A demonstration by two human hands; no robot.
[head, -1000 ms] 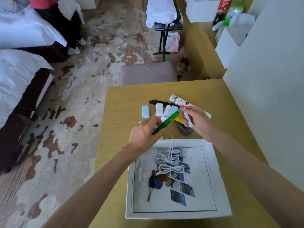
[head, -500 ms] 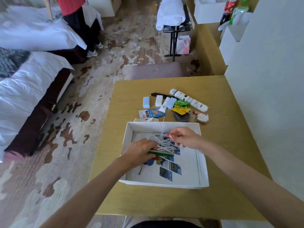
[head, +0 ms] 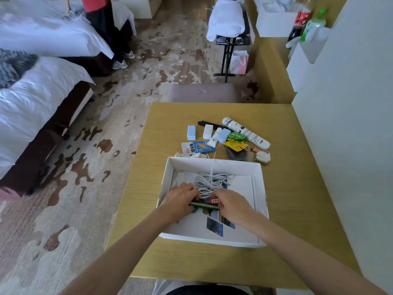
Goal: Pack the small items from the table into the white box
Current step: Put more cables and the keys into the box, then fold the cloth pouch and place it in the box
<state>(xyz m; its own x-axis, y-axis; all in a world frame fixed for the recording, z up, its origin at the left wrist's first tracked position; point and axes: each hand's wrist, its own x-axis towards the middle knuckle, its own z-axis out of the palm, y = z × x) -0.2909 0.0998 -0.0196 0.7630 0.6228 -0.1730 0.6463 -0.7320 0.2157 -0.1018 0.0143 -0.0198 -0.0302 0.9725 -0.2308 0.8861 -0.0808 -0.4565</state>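
Note:
The white box (head: 260, 188) sits on the wooden table (head: 297, 199), holding a coiled white cable (head: 209, 182) and printed photos (head: 214, 227). Both my hands are low inside it. My left hand (head: 180, 199) grips one end of a green pen-like stick (head: 205, 205). My right hand (head: 231, 204) holds a small red-and-white tube (head: 215, 201) against the stick's other end. Beyond the box lie small items: a blue box (head: 191, 132), a white box (head: 208, 131), a white tube (head: 214, 137), a snack packet (head: 197, 147), green and yellow sachets (head: 236, 139) and a long white tube (head: 245, 133).
A padded stool (head: 203, 93) stands at the table's far edge. Beds (head: 32, 99) fill the left, with a person's legs (head: 112, 35) beside them. A folding rack (head: 229, 39) and a counter with bottles (head: 306, 20) are at the back. A white wall (head: 350, 124) borders the right.
Both hands carried the green stick and the red-and-white tube from above the item pile down into the box. They now rest near its bottom, beside the cable.

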